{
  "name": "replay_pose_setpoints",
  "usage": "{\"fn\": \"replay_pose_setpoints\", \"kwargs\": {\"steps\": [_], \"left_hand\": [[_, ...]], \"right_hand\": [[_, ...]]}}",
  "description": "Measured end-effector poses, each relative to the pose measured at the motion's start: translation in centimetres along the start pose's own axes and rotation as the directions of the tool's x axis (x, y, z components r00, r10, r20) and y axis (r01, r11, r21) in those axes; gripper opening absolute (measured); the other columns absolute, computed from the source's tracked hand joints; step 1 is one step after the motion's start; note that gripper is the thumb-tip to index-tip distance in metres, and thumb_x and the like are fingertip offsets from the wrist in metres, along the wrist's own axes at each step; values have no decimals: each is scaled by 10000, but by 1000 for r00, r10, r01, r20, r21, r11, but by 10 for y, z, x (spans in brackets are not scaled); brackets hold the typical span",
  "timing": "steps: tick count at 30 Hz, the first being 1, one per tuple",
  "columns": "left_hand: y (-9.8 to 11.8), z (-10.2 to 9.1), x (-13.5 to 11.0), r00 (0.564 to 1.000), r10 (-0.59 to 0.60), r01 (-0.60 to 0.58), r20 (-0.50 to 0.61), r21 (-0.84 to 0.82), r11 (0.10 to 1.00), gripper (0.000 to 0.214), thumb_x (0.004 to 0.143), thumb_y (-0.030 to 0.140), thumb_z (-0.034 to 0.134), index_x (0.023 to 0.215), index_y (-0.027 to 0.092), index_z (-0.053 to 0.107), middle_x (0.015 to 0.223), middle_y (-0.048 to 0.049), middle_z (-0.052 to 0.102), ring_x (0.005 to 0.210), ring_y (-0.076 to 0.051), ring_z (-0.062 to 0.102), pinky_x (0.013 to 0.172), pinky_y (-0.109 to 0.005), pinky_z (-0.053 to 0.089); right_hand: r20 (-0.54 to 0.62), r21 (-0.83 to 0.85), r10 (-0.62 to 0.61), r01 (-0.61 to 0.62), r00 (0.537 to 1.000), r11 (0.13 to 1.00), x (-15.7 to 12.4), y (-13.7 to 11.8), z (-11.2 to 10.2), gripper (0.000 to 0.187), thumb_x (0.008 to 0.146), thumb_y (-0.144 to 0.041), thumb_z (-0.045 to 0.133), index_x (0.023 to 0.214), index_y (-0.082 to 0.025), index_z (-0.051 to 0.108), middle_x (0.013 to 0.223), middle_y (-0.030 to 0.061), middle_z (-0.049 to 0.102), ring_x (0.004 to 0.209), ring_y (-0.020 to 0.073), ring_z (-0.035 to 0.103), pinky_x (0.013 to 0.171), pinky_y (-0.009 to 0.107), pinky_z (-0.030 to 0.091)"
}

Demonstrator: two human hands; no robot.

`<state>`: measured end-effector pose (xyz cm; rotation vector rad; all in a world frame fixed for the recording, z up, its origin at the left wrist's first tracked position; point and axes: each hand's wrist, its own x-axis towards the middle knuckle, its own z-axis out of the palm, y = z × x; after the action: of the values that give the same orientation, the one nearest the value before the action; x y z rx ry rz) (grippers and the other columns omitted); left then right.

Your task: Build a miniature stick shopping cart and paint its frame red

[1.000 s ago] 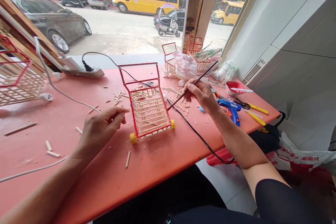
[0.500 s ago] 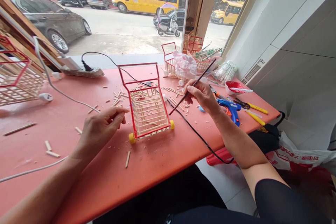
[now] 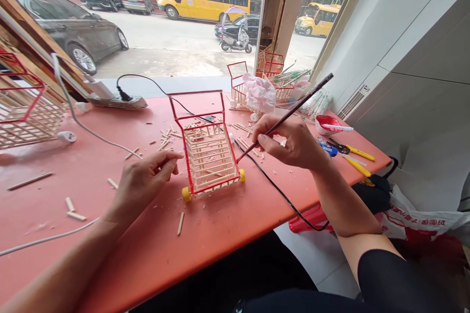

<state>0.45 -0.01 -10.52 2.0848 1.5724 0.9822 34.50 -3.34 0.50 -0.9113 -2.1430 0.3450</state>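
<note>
Pink worktop [image 3: 264, 205]: cart [image 3: 211, 158] stands near the front edge. Left hand [image 3: 149, 176]: curled beside it; grip cannot be told. Right hand [image 3: 292, 142]: grips brush [image 3: 301, 103], tip at the right red rail [image 3: 232, 151]. Keep strokes light, along the rail.

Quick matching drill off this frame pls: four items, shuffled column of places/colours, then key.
1. brush
2. left hand
3. wheel at the near cart's front left corner
4. small bowl

A. yellow
B. red inside, beyond the yellow-handled pliers
C. in the right hand
D. just left of the near cart

Pairs: 1-C, 2-D, 3-A, 4-B
</note>
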Motion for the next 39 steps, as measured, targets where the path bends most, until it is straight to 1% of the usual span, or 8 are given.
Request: {"fn": "replay_pose_setpoints", "kwargs": {"steps": [9,14,20,23,27,31,34,39], "left_hand": [[3,0,0,1000,21,-21,-6,-12,1000,395,902,496,537,973,218,808,652,37,702,541,-132,630,606,-237,455],[4,1,0,1000,3,-3,5,6,1000,394,902,515,515,938,226,780,654,35,703,538,-135,631,600,-236,447],[9,-1,1,1000,29,-29,-6,3,1000,357,868,498,513,887,245,763,634,38,698,533,-139,616,614,-237,447],[8,-1,1,998,48,-47,-34,12,999,334,854,493,500,847,271,750,604,50,682,488,-137,568,585,-244,435],[4,2,1,997,60,-60,-55,4,998,323,849,531,515,845,312,751,597,60,691,490,-158,597,558,-259,437],[2,3,1,995,84,-84,-60,15,996,304,847,528,528,835,318,747,617,60,714,513,-166,608,592,-267,464],[2,2,1,996,70,-68,-56,32,997,324,858,524,518,869,314,765,618,60,705,523,-161,628,593,-262,457],[0,1,2,997,55,-53,-51,47,998,358,867,546,504,900,312,774,632,53,707,518,-160,638,575,-265,440]], "right_hand": [[26,-139,-51,55,998,989,9,-3,-1,124,968,-185,615,884,-231,693,796,-1,726,687,146,625,705,316,498],[-1,-91,-109,108,994,990,12,-10,4,147,998,-212,580,898,-244,683,825,8,734,724,161,648,724,336,532],[-161,-241,40,-79,986,967,6,-14,-46,170,1017,-265,594,890,-236,703,846,20,749,739,170,690,742,333,554],[-337,-382,195,-323,921,866,-10,10,-89,141,997,-265,606,915,-232,714,807,30,747,728,197,713,749,344,570],[-548,-561,338,-636,765,530,-41,58,-133,206,1004,-243,574,1007,-185,772,921,120,826,874,263,782,916,374,586],[-554,-636,486,-720,676,277,-62,98,-143,299,1012,-217,563,1142,-127,816,1152,203,853,1103,325,800,984,369,555],[-534,-659,534,-718,656,224,-68,115,-138,343,1013,-214,547,1187,-107,824,1177,225,850,1106,329,800,935,359,546],[-459,-677,591,-692,663,249,-71,127,-130,275,972,-202,610,1070,-129,857,1059,191,870,977,286,808,835,317,527]]}}
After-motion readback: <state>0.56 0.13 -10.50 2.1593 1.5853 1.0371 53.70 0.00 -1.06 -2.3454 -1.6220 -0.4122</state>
